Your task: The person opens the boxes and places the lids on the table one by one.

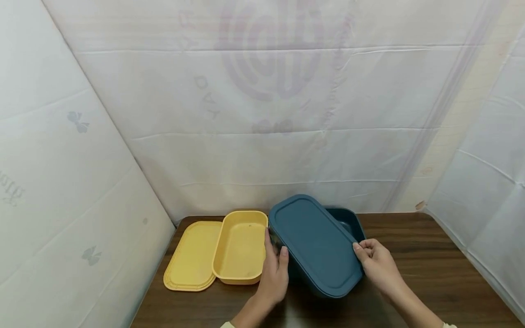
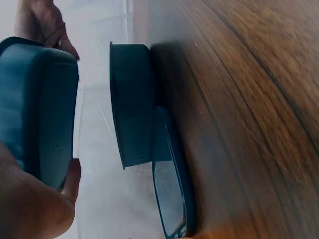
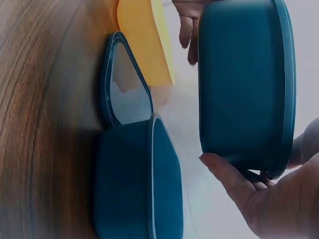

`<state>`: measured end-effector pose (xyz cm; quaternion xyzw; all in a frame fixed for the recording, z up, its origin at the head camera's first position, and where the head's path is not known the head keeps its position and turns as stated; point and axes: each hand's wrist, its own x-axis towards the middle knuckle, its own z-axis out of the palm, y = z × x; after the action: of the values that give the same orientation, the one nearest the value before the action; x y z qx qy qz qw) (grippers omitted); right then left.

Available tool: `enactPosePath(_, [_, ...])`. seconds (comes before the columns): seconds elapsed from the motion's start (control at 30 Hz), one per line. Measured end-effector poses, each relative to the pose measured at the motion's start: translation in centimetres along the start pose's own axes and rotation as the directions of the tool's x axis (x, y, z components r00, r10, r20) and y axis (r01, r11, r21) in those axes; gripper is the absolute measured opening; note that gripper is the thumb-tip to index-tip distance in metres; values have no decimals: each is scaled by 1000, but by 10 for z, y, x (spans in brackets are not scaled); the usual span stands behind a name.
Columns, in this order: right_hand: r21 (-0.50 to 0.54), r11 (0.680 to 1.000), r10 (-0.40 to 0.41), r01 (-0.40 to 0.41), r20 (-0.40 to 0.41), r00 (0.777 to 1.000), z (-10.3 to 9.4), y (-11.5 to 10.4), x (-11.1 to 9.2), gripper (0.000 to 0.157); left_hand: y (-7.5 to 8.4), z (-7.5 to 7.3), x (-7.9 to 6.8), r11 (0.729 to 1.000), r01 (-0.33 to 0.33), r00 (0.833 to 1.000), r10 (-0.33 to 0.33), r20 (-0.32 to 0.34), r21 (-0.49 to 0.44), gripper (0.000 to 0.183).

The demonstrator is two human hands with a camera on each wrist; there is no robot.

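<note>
Both hands hold a blue food container with its lid on (image 1: 316, 246), tilted and raised above the table. My left hand (image 1: 274, 275) grips its left side, thumb up along the wall and fingers reaching round behind. At the right end, my right hand (image 1: 379, 266) pinches the corner, with the thumb by the lid's edge and fingers underneath. Below and behind stands a second blue container (image 3: 124, 179), uncovered, mostly hidden in the head view. A flat blue lid-like piece with a raised rim (image 3: 105, 84) lies against that container in both wrist views.
An uncovered yellow container (image 1: 239, 250) stands just left of my left hand. Its matching yellow lid (image 1: 193, 257) lies partly under it, farther left. The brown wooden table (image 1: 418, 255) ends at a white sheet hung behind (image 1: 246, 159), with more sheeting at both sides.
</note>
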<state>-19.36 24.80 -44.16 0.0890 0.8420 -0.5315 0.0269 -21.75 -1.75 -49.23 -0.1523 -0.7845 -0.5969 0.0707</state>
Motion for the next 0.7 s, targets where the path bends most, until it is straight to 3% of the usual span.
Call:
enactPosePath(0.23, [-50, 996, -69, 68, -14, 998, 2, -4, -4, 44, -2, -3, 0, 996, -83, 994, 79, -82, -46, 63])
enactPosePath(0.33, [-48, 995, -94, 93, -10, 996, 6, -6, -5, 41, 6, -1, -1, 992, -47, 992, 33, -118, -117, 58])
enactPosePath(0.5, [-8, 994, -111, 111, 6, 994, 18, -10, -9, 43, 21, 3, -4, 976, 64, 988, -91, -124, -209, 55])
enactPosePath(0.6, [17, 993, -120, 120, 27, 992, 23, -13, -11, 47, 24, 4, -4, 964, 73, 986, -108, -126, -256, 56])
enactPosePath(0.7, [60, 991, -127, 124, 57, 990, 26, -17, -12, 50, 24, 3, -3, 948, 39, 987, -86, -134, -316, 53])
